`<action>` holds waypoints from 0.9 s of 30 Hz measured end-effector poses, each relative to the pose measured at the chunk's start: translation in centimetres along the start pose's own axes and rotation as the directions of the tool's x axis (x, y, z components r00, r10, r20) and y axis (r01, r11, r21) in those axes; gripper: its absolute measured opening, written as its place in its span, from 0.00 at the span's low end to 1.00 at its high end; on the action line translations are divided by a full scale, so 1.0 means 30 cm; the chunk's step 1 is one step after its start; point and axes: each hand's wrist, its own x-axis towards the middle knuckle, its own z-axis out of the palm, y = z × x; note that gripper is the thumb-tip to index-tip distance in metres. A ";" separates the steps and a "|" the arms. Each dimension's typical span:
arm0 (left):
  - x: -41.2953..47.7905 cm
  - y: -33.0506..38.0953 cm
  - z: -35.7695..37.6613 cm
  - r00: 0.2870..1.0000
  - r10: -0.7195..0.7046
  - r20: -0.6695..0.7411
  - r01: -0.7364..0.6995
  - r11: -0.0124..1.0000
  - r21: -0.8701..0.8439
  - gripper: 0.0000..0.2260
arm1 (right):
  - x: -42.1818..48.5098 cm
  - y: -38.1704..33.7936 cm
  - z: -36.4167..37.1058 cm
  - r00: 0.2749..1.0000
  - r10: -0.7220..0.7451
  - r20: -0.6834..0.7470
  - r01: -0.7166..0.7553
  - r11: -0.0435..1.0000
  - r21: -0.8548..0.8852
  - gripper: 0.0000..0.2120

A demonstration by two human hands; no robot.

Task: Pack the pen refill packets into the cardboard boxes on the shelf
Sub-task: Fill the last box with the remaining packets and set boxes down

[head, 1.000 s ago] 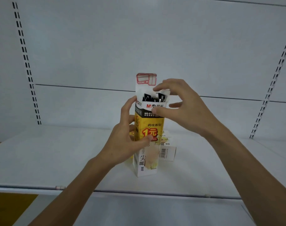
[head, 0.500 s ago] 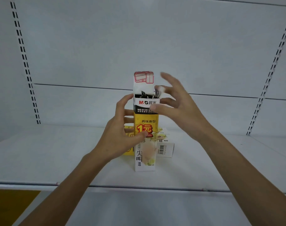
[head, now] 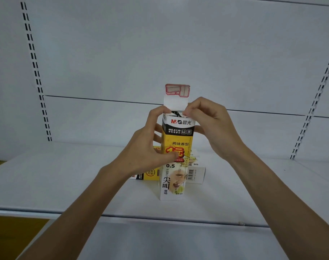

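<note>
Refill box [head: 176, 156] upright on shelf [head: 66, 175] between the hands: left hand [head: 148, 147] wraps its body, right hand [head: 210, 128] pinches its top rim under the raised lid flap [head: 176, 98]; judged best to steady the body, press refills [head: 176, 114] down, then tuck the lid square.

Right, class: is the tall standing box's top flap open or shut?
Open. The top flap stands straight up above the upright box, with dark contents showing at the mouth.

loc: shop | white metal shelf [head: 70, 184] w/ slotted uprights [head: 36, 72] | branded retail boxes [head: 178, 136]
</note>
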 end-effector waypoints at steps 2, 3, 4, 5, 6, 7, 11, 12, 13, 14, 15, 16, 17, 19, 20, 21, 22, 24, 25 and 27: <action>-0.005 0.001 0.013 1.000 -0.020 -0.024 0.018 0.996 -0.083 0.32 | 0.013 0.003 0.005 0.999 0.030 -0.018 -0.029 0.998 0.048 0.08; -0.008 0.002 0.022 0.999 -0.030 -0.041 0.024 0.992 -0.126 0.30 | 0.016 0.006 0.007 0.999 0.032 -0.038 -0.029 0.997 0.074 0.07; -0.011 0.002 0.031 0.997 -0.037 -0.060 0.027 0.986 -0.163 0.28 | 0.017 0.007 0.008 0.998 0.023 -0.066 -0.017 0.995 0.102 0.07; -0.014 0.003 0.041 0.996 -0.044 -0.076 0.029 0.981 -0.191 0.28 | 0.017 0.006 0.009 0.996 0.002 -0.089 0.010 0.991 0.131 0.09; -0.016 0.004 0.049 0.995 -0.050 -0.086 0.031 0.977 -0.209 0.27 | 0.016 0.004 0.007 0.995 -0.032 -0.095 0.047 0.987 0.151 0.12; -0.016 0.004 0.055 0.994 -0.052 -0.092 0.030 0.974 -0.223 0.27 | 0.015 -0.001 0.004 0.994 -0.076 -0.081 0.087 0.985 0.148 0.16; -0.020 -0.003 0.064 0.991 -0.073 -0.112 0.042 0.966 -0.253 0.26 | 0.010 -0.001 -0.006 0.987 -0.155 0.031 0.155 0.988 0.021 0.16; -0.022 -0.003 0.064 0.990 -0.078 -0.114 0.047 0.966 -0.254 0.25 | 0.009 0.002 -0.009 0.989 -0.144 0.044 0.142 0.989 0.042 0.16; -0.023 -0.003 0.064 0.990 -0.079 -0.117 0.047 0.965 -0.257 0.26 | 0.007 0.005 -0.011 0.989 -0.138 0.055 0.135 0.989 0.059 0.14; -0.024 -0.003 0.065 0.989 -0.077 -0.122 0.043 0.964 -0.264 0.27 | 0.005 0.005 -0.012 0.988 -0.142 0.060 0.139 0.989 0.055 0.11; -0.024 -0.003 0.064 0.989 -0.076 -0.128 0.038 0.961 -0.275 0.28 | 0.003 0.003 -0.012 0.986 -0.154 0.059 0.153 0.988 0.024 0.08; -0.024 -0.004 0.063 0.989 -0.074 -0.131 0.035 0.959 -0.281 0.30 | 0.004 0.000 -0.013 0.985 -0.165 0.051 0.166 0.986 -0.015 0.07; -0.022 -0.005 0.061 0.989 -0.071 -0.131 0.032 0.960 -0.279 0.31 | 0.008 -0.002 -0.015 0.984 -0.172 0.043 0.174 0.984 -0.046 0.08; -0.018 -0.003 0.058 0.990 -0.067 -0.121 0.032 0.963 -0.267 0.33 | 0.019 -0.006 -0.024 0.984 -0.175 0.046 0.178 0.981 -0.081 0.08; -0.018 -0.002 0.056 0.991 -0.066 -0.116 0.034 0.965 -0.260 0.34 | 0.024 -0.009 -0.029 0.984 -0.170 0.053 0.174 0.981 -0.087 0.08; -0.017 -0.003 0.056 0.992 -0.064 -0.113 0.034 0.967 -0.253 0.34 | 0.029 -0.012 -0.034 0.984 -0.169 0.058 0.174 0.981 -0.090 0.08; -0.016 -0.004 0.056 0.992 -0.060 -0.109 0.032 0.969 -0.247 0.34 | 0.031 -0.012 -0.038 0.983 -0.172 0.062 0.177 0.980 -0.094 0.07; -0.016 -0.003 0.057 0.993 -0.053 -0.101 0.028 0.971 -0.239 0.33 | 0.031 -0.009 -0.040 0.980 -0.184 0.072 0.191 0.977 -0.099 0.07; -0.016 -0.003 0.058 0.994 -0.050 -0.098 0.026 0.971 -0.237 0.32 | 0.030 -0.007 -0.039 0.979 -0.191 0.076 0.198 0.974 -0.107 0.07; -0.017 -0.003 0.060 0.994 -0.053 -0.095 0.030 0.972 -0.233 0.31 | 0.027 0.000 -0.038 0.976 -0.204 0.080 0.212 0.970 -0.116 0.07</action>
